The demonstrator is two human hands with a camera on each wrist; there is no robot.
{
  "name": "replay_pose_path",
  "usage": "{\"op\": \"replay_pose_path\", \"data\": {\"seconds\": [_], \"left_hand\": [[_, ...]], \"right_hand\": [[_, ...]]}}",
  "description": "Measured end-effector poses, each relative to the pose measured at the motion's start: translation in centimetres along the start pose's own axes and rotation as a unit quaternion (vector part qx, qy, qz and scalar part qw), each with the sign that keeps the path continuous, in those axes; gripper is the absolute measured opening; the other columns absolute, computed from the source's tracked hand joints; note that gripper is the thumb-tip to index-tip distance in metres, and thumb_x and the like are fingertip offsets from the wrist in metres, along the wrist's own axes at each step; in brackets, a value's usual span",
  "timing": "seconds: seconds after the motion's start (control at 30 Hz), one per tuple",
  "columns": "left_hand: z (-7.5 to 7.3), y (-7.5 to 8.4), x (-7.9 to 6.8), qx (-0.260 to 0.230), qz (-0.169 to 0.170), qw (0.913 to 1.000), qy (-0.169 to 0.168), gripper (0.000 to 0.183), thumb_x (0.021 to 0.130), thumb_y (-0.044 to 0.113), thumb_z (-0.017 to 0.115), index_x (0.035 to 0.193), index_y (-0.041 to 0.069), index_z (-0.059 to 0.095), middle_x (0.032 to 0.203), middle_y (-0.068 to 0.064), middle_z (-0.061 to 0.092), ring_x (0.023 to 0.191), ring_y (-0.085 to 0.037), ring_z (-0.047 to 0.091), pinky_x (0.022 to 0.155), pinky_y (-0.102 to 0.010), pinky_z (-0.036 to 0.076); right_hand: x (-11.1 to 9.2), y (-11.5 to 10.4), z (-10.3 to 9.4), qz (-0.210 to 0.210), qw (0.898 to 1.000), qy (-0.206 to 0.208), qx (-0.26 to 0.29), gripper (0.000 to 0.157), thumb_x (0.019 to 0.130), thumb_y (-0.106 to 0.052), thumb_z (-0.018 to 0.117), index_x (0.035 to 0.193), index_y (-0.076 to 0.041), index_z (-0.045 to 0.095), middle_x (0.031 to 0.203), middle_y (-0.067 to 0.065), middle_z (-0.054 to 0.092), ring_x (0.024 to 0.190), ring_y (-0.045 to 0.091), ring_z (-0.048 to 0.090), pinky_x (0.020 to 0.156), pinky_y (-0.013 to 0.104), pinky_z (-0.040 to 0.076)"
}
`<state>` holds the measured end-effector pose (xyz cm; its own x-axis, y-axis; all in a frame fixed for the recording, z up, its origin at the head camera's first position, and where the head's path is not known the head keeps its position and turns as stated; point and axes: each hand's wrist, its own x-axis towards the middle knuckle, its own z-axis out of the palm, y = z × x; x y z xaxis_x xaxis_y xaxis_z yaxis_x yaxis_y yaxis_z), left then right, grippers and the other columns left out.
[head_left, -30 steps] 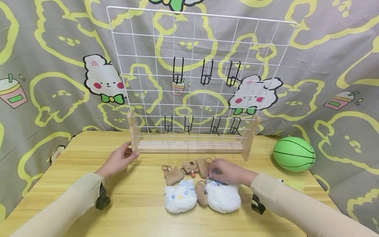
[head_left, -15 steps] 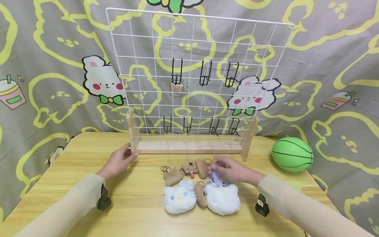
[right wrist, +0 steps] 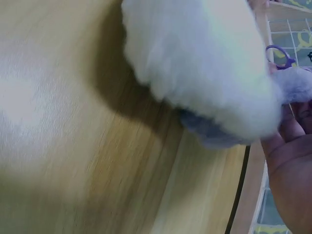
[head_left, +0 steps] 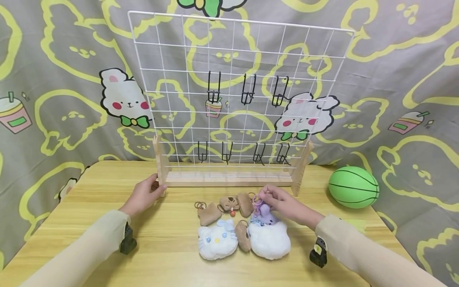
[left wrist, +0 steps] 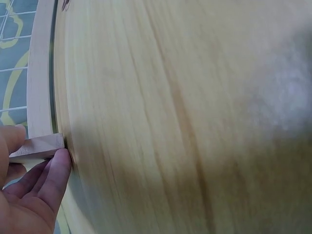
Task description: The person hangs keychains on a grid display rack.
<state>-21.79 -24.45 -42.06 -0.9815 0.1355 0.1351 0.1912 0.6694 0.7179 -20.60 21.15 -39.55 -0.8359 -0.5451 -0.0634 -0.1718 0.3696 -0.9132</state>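
Note:
My left hand (head_left: 143,195) grips the wooden left foot (head_left: 161,167) of a white wire grid rack, thumb on one side and fingers on the other, as the left wrist view shows. My right hand (head_left: 288,204) pinches a purple plush keychain (head_left: 266,217) near its ring and strap. In the right wrist view, fluffy purple plush (right wrist: 295,85) shows at the fingers beside a purple ring (right wrist: 290,62). The keychain's lower part is behind a white plush pouch (head_left: 269,241). Left of that pouch lies a white cat-face plush (head_left: 216,242) with a blue bow.
Several brown plush keychains (head_left: 209,214) lie between the white plushes and the rack. Black hooks (head_left: 248,89) stick out from the wire grid (head_left: 234,52) in two rows. A green ball (head_left: 354,187) sits at the right on the wooden table (head_left: 172,255).
My right hand has shifted slightly right and up with the purple plush keychain, which now shows above the white pouch. The left hand has kept its grip on the rack's foot.

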Motion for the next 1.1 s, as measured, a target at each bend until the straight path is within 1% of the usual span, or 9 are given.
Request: {"op": "replay_pose_path", "data": {"seconds": [0.17,0.27,0.43,0.57,0.63,0.77,0.9,1.03,1.1], "left_hand": [[-0.1,0.0,-0.1,0.006,0.000,1.0000,0.006,0.044,0.106,0.013,0.059,0.142,-0.011,0.050,0.115,-0.032,0.072,0.101,-0.037,0.074,0.071,-0.030,0.058],[-0.1,0.0,-0.1,0.008,0.002,0.9999,0.009,0.043,0.106,0.013,0.059,0.141,-0.011,0.051,0.114,-0.032,0.072,0.099,-0.037,0.074,0.070,-0.029,0.057],[0.1,-0.1,-0.1,0.005,0.003,0.9999,0.009,0.041,0.106,0.012,0.059,0.139,-0.012,0.051,0.112,-0.032,0.072,0.097,-0.036,0.074,0.069,-0.029,0.058],[0.3,-0.2,-0.1,0.007,0.004,0.9999,0.010,0.040,0.106,0.010,0.058,0.138,-0.013,0.051,0.111,-0.033,0.072,0.096,-0.036,0.074,0.069,-0.031,0.059],[0.3,-0.2,0.0,0.009,0.005,0.9999,0.011,0.039,0.106,0.009,0.058,0.138,-0.013,0.051,0.111,-0.033,0.072,0.096,-0.036,0.075,0.071,-0.033,0.060],[0.4,-0.1,-0.1,0.014,0.007,0.9998,0.012,0.040,0.106,0.008,0.057,0.138,-0.014,0.050,0.113,-0.034,0.071,0.099,-0.039,0.075,0.074,-0.037,0.061],[0.4,0.1,-0.1,0.014,0.005,0.9998,0.010,0.043,0.106,0.008,0.056,0.141,-0.015,0.048,0.117,-0.036,0.070,0.103,-0.042,0.074,0.078,-0.041,0.063],[0.4,0.3,-0.1,0.012,0.001,0.9999,0.007,0.042,0.106,0.008,0.056,0.141,-0.014,0.048,0.119,-0.037,0.069,0.105,-0.043,0.073,0.081,-0.044,0.063],[0.4,0.4,-0.1,0.012,0.002,0.9999,0.007,0.042,0.106,0.008,0.056,0.141,-0.014,0.048,0.119,-0.037,0.069,0.105,-0.043,0.074,0.081,-0.044,0.063]], "right_hand": [[0.0,-1.2,0.3,-0.047,0.999,-0.005,0.019,0.028,0.113,-0.017,0.042,0.116,0.009,0.051,0.111,0.024,0.072,0.099,0.005,0.072,0.094,0.022,0.057],[0.1,-2.1,0.5,-0.069,0.997,-0.016,0.029,0.028,0.113,-0.017,0.041,0.116,0.009,0.050,0.114,0.032,0.072,0.100,0.007,0.074,0.094,0.024,0.059],[0.5,-3.7,1.0,-0.103,0.994,-0.025,0.036,0.026,0.113,-0.014,0.039,0.115,0.010,0.050,0.110,0.032,0.072,0.094,0.010,0.075,0.092,0.028,0.061],[1.0,-5.3,1.2,-0.127,0.992,-0.003,0.011,0.022,0.113,-0.012,0.039,0.114,0.007,0.051,0.106,0.027,0.074,0.093,0.009,0.075,0.091,0.026,0.061],[1.2,-6.3,1.2,-0.137,0.991,0.006,0.001,0.021,0.113,-0.012,0.039,0.115,0.005,0.051,0.105,0.026,0.075,0.094,0.009,0.076,0.092,0.026,0.060],[2.0,-8.5,1.3,-0.166,0.986,0.012,0.014,0.021,0.114,-0.012,0.037,0.116,0.006,0.047,0.106,0.025,0.077,0.096,0.017,0.078,0.095,0.030,0.060],[3.1,-10.7,1.4,-0.205,0.978,0.043,0.020,0.019,0.113,-0.011,0.037,0.115,0.007,0.046,0.100,0.017,0.078,0.096,0.022,0.079,0.090,0.034,0.063],[4.2,-12.8,1.5,-0.226,0.971,0.077,0.022,0.018,0.114,-0.011,0.036,0.115,0.004,0.045,0.097,0.018,0.078,0.094,0.023,0.079,0.087,0.036,0.064],[4.8,-13.8,1.5,-0.228,0.969,0.088,0.027,0.017,0.114,-0.012,0.035,0.116,0.002,0.044,0.100,0.026,0.077,0.092,0.019,0.079,0.086,0.036,0.064]]}}
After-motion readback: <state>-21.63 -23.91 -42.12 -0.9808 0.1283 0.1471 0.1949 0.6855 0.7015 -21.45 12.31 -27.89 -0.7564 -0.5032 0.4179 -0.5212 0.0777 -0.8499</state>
